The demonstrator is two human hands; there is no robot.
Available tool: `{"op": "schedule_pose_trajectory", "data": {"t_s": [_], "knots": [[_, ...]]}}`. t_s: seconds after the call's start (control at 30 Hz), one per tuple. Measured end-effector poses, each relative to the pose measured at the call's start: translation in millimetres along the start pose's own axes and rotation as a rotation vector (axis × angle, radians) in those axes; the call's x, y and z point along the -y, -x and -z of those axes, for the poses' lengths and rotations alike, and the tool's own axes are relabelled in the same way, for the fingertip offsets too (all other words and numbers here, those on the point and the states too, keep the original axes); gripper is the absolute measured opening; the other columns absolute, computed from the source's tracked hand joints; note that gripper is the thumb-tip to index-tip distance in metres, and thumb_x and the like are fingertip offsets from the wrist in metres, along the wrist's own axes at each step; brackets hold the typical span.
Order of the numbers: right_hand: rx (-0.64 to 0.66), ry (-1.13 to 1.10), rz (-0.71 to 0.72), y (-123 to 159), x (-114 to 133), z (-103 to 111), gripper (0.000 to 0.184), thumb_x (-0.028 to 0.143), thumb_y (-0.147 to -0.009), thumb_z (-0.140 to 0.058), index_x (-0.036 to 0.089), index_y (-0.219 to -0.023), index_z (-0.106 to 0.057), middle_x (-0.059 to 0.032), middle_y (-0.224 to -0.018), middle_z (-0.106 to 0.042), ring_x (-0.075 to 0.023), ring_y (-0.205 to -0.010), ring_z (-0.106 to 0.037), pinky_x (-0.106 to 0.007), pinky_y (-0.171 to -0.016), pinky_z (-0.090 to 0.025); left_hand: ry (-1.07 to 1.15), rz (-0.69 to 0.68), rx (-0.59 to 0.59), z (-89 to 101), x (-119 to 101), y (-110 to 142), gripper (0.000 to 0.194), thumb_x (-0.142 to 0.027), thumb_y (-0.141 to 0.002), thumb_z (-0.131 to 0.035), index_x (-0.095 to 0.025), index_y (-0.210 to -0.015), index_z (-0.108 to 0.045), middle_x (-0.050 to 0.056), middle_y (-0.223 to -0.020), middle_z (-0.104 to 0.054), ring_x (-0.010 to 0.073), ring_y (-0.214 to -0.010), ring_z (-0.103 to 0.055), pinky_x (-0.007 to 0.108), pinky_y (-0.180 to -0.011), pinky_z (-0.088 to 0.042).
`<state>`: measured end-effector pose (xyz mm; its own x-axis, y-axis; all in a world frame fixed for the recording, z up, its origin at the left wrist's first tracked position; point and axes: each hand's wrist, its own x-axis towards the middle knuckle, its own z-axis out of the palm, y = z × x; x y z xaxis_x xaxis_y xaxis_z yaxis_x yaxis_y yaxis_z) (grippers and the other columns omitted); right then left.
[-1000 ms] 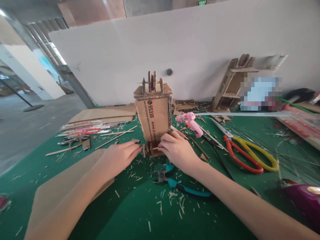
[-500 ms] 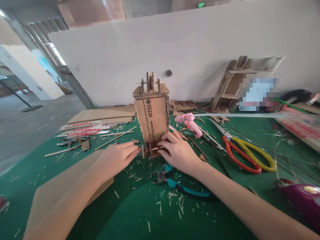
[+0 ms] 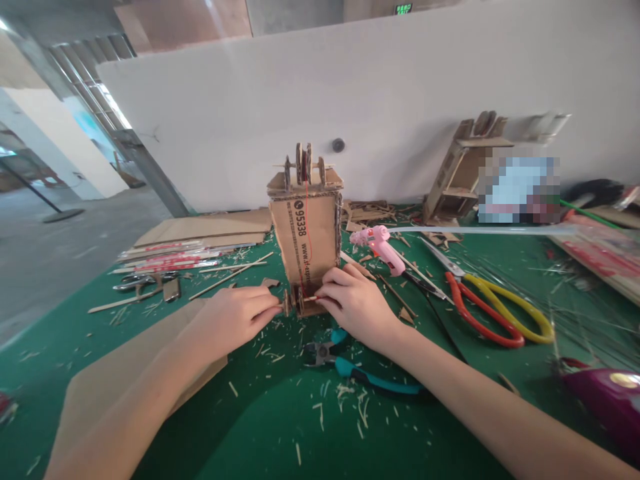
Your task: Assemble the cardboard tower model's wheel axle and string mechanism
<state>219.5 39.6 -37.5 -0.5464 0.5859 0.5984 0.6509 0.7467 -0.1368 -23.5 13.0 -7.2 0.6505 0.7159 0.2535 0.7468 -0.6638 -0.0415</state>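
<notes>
A cardboard tower point(image 3: 295, 233) stands upright, with a cardboard pulley point(image 3: 303, 163) on a thin stick across its top. A red string point(image 3: 308, 233) runs from the pulley down the front to a wooden stick axle point(image 3: 311, 299) at the base. My left hand point(image 3: 245, 310) pinches a short stick handle beside a small cardboard disc point(image 3: 286, 303), left of the base. My right hand point(image 3: 353, 300) is closed around the axle's right part at the tower's lower right; its fingertips hide that end. Teal-handled cutting pliers point(image 3: 370, 379) lie just in front.
A pink glue gun point(image 3: 383, 250) and red-and-yellow scissors point(image 3: 490, 307) lie to the right. Another cardboard tower point(image 3: 463, 173) stands at the back right. Flat cardboard point(image 3: 115, 380) lies under my left arm, with packaged sticks point(image 3: 170, 257) beyond. Wood scraps litter the green table point(image 3: 250, 433).
The tower's top has turned and shifted slightly right. My left fingers have closed on the stick handle by the disc, and more of the axle shows beside my right fingers.
</notes>
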Motion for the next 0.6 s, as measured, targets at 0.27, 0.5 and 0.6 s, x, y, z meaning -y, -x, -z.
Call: {"op": "schedule_pose_trajectory", "data": {"t_s": [0.27,0.5,0.6], "knots": [[-0.012,0.049,0.011,-0.4,1.8,1.0,0.023,0.022,-0.091,-0.049,0.019,-0.083,-0.070,-0.0048,-0.088,-0.060,-0.0178,-0.080,-0.047,-0.033,-0.075,-0.045,-0.025,0.039,0.006,-1.9,-1.9,-0.2,0.029,-0.028,-0.097,-0.037,-0.020,-0.089,-0.063,0.002,-0.081,-0.064,0.0146,-0.073,-0.060,0.025,-0.061,-0.042],[0.003,0.027,-0.040,1.7,3.6,-0.2,0.018,0.027,-0.088,-0.054,0.019,-0.096,-0.068,-0.0068,-0.097,-0.058,-0.0204,-0.087,-0.048,-0.036,-0.076,-0.046,-0.050,0.027,0.002,-3.1,-0.8,0.2,0.027,-0.028,-0.097,-0.037,-0.020,-0.089,-0.062,0.002,-0.081,-0.064,0.0146,-0.074,-0.060,0.025,-0.061,-0.042],[0.013,0.044,-0.008,-0.1,3.8,1.6,0.023,0.024,-0.091,-0.049,0.020,-0.087,-0.070,-0.0050,-0.091,-0.061,-0.0188,-0.081,-0.045,-0.033,-0.075,-0.043,-0.057,0.026,0.014,-4.2,-1.1,0.8,0.029,-0.029,-0.097,-0.035,-0.020,-0.090,-0.062,0.002,-0.082,-0.064,0.0152,-0.073,-0.060,0.026,-0.062,-0.042]]}}
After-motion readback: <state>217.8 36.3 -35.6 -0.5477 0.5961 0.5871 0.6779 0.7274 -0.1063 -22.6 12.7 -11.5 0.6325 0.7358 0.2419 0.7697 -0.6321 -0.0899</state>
